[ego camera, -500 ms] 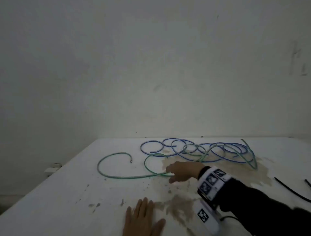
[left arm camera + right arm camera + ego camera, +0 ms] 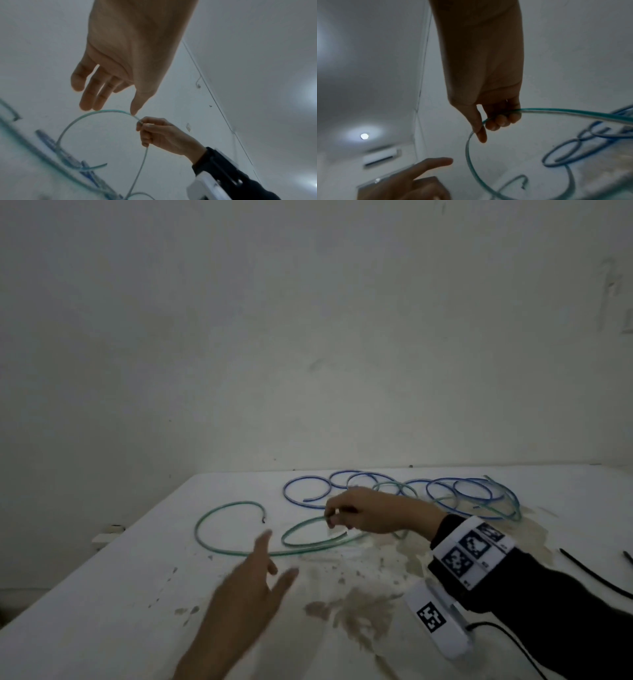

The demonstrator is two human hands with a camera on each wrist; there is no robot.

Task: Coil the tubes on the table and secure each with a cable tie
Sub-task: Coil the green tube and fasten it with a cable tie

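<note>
Dim, grainy pictures; a ceiling lamp (image 2: 364, 136) glares, and wrist-view edges blur.

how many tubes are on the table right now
2. The green tube loops at the table's left, pinched by the right hand; the blue tube sprawls behind it. Overlaps may hide more.

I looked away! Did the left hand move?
Yes. The left hand lifted off the table and reached forward toward the green tube.

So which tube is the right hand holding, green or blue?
The green tube: the right hand pinches its lifted loop. The blue tube lies untouched behind.
</note>
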